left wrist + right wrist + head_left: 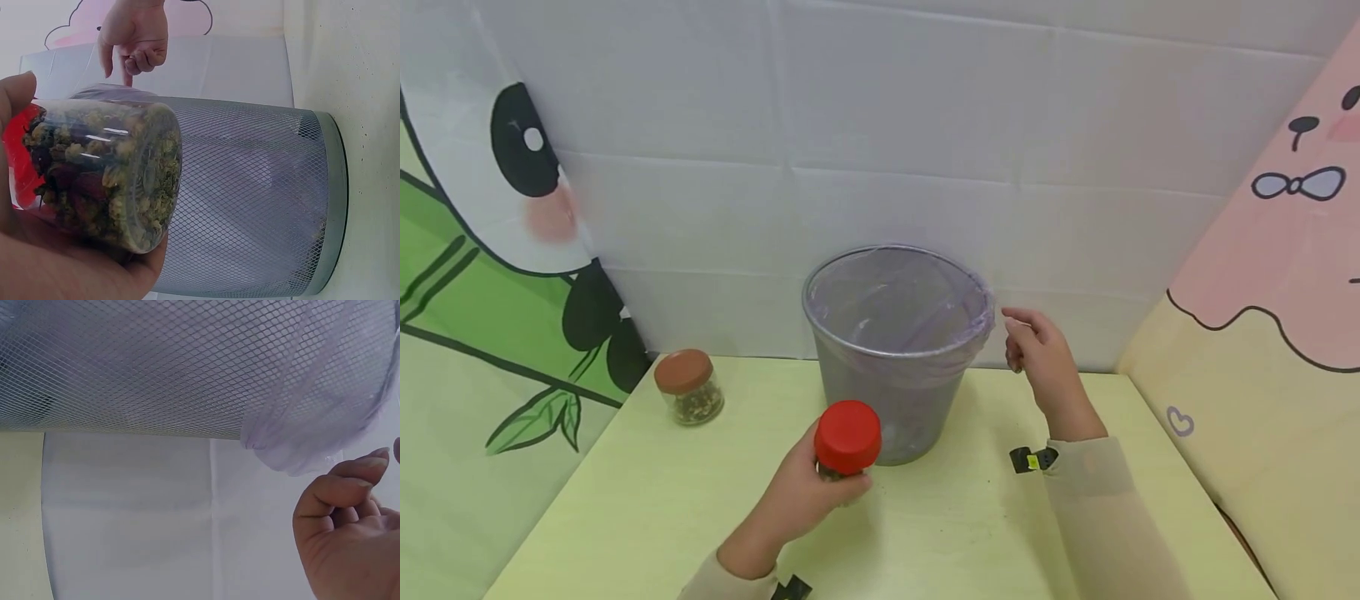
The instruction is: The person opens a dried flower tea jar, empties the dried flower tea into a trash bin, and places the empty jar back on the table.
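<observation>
In the head view my left hand (801, 492) grips a clear jar with a red lid (848, 437), in front of the bin. The left wrist view shows dried flowers (100, 181) through the jar's wall, with the jar lying sideways in that picture. A mesh waste bin (880, 400) stands at the middle of the table, lined with a thin purplish plastic bag (917, 317) folded over its rim. Just right of that rim is my right hand (1041, 358), holding nothing. Its index finger points toward the bin and the other fingers are loosely curled, apart from the bag (312, 431).
A second glass jar with a brown lid (688, 387) stands at the back left of the pale yellow table (940, 533). White cloth (887, 125) hangs behind the bin. Printed cartoon panels (1270, 275) flank the table on both sides.
</observation>
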{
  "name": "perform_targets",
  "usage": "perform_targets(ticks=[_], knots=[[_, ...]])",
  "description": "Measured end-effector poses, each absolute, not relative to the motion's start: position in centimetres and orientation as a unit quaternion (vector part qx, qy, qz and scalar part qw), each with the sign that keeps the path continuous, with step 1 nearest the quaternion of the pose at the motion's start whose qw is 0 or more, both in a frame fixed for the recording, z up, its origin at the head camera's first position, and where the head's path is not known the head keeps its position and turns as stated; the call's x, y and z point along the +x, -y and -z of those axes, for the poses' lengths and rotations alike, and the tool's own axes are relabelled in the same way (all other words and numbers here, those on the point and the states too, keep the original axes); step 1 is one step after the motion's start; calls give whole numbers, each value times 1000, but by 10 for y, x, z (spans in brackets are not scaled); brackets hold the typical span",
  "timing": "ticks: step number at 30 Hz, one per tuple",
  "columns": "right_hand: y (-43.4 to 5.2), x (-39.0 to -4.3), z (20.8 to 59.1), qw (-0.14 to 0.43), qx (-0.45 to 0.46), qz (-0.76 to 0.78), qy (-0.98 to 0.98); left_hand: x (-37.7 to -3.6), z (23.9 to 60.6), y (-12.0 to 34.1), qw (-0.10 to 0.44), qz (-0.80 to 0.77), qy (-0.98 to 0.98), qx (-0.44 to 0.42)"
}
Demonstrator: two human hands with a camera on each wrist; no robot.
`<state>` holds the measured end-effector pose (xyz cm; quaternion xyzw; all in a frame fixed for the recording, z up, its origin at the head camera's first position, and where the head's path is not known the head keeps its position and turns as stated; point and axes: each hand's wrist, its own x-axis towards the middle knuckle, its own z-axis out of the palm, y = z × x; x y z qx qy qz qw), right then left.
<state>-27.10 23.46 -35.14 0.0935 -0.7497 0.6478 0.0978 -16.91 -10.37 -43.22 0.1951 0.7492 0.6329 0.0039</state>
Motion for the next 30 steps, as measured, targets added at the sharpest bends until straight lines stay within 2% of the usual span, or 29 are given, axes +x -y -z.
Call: perform_targets(ticks=[7, 19, 26, 30], knots=[[-233, -245, 371, 146, 108, -647, 740, -168, 435, 103, 4, -624, -756, 200], [-206, -193, 392, 175, 249, -611, 731, -162, 434, 93, 7, -607, -770, 195], [-189, -186, 394, 234, 300, -525, 762, -158, 436, 87, 5, -600, -773, 203], [-177, -183, 392, 228, 337, -512, 757, -158, 438, 85, -7, -599, -772, 213]])
